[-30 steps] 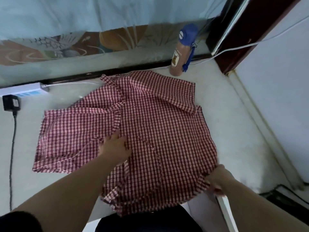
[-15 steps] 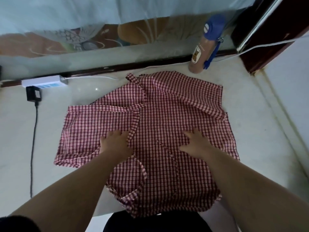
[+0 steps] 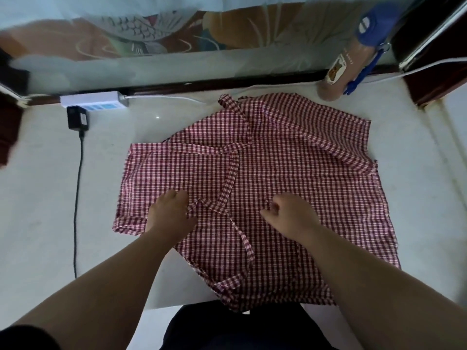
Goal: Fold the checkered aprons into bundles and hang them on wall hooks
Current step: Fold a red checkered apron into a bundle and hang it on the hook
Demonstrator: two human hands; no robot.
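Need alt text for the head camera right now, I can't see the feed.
Both hands rest on a red checkered apron spread on a pale surface, left hand flat, right hand with fingers curled. Beyond it are a white power strip and a blue-capped bottle.

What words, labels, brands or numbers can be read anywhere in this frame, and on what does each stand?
No text can be read clearly.
On the bottle label: a bear picture with small print beside it, too blurred to read.
On the adapter: a pale label, too small to read.
On the power strip: blue markings, no legible words.
On the blue cap: a white round mark, no letters.
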